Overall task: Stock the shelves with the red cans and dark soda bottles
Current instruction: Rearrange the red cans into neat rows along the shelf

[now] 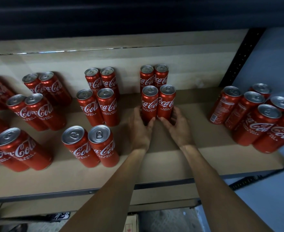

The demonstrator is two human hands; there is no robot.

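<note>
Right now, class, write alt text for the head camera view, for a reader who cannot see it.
A left hand and a right hand each grip one of two upright red cans standing side by side on a cardboard-lined shelf. More cans stand in pairs to the left and in a cluster at the right.

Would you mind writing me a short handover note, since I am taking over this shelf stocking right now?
Left hand: grips the left front can near its base.
Right hand: grips the right front can near its base.
Both cans stand side by side on the cardboard-lined shelf, just in front of the back pair.
Done: paired Coca-Cola cans stand in columns to the left.
Left: the loose cluster of cans at the right, some labels turned away, probably needs pairing. No dark soda bottles are in view.
</note>
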